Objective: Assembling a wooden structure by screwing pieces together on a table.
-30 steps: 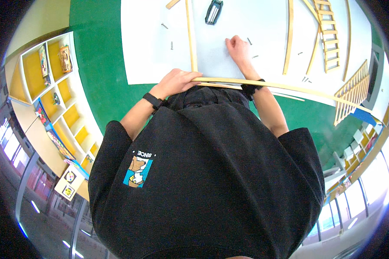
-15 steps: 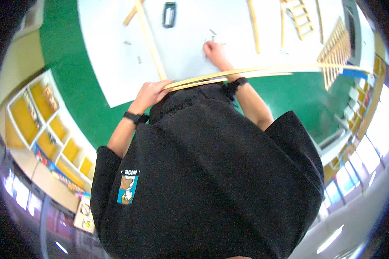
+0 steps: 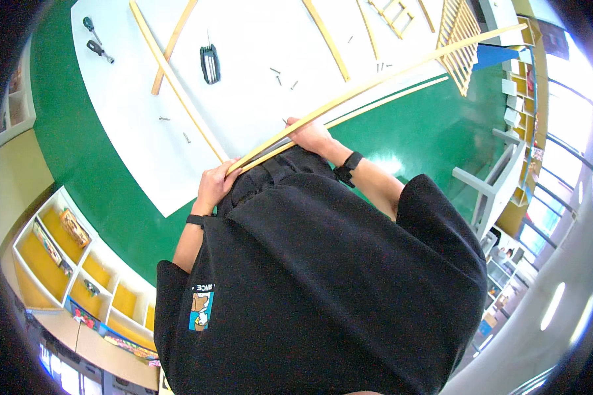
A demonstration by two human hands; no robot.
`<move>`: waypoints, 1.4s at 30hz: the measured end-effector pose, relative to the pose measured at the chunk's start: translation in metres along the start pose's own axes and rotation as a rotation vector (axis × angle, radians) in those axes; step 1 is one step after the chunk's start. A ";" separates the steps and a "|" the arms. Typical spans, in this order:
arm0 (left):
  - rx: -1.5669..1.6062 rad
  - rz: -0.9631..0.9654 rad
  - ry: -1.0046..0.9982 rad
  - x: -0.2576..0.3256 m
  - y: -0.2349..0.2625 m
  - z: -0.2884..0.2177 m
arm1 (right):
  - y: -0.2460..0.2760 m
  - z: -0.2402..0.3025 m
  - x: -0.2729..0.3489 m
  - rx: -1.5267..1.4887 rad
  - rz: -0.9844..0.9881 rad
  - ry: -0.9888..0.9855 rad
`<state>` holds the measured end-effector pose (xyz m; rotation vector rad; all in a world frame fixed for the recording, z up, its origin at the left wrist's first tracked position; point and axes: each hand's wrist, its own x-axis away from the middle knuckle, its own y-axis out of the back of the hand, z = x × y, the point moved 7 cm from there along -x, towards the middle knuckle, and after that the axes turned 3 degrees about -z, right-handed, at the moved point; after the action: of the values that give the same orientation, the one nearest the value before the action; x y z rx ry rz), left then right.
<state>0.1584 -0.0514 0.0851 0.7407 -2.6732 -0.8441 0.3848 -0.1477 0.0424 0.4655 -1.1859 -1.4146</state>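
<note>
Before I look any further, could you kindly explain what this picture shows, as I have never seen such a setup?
There is no machine here: a person works with two bare hands. The view comes from a fisheye camera worn on the head, looking down, so straight edges bend.

The left hand holds the near end of a long wooden strip. The right hand, close by that strip, pinches a small thin object, perhaps a screw.

Beyond them, a white sheet covers part of a green surface. On it lie loose screws, two screwdrivers, a black folding tool and other wooden pieces.
</note>
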 end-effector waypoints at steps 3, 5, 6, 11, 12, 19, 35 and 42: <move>0.031 -0.017 0.000 -0.003 0.002 0.000 | 0.011 0.003 -0.006 0.095 -0.051 0.045; 0.043 -0.031 0.018 -0.006 0.003 0.003 | 0.021 0.008 -0.014 0.134 -0.101 0.082; 0.039 -0.038 0.013 -0.007 0.004 0.004 | 0.027 0.009 -0.020 0.058 -0.109 0.038; 0.128 -0.102 0.085 -0.013 0.004 0.011 | 0.028 0.005 -0.042 0.046 -0.106 0.009; 0.123 -0.106 0.086 -0.013 0.004 0.012 | 0.027 0.007 -0.046 0.035 -0.090 0.014; 0.041 -0.051 0.162 -0.021 0.007 0.019 | 0.026 0.002 -0.060 0.013 -0.014 -0.060; 0.238 0.067 0.456 -0.023 0.003 0.026 | 0.092 -0.007 0.005 -0.251 -0.702 0.166; 0.161 0.010 0.316 -0.026 -0.003 0.028 | 0.126 0.121 -0.058 0.017 -0.359 0.512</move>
<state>0.1713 -0.0262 0.0592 0.8203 -2.4751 -0.4665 0.3620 -0.0251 0.1780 1.0238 -0.7197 -1.4634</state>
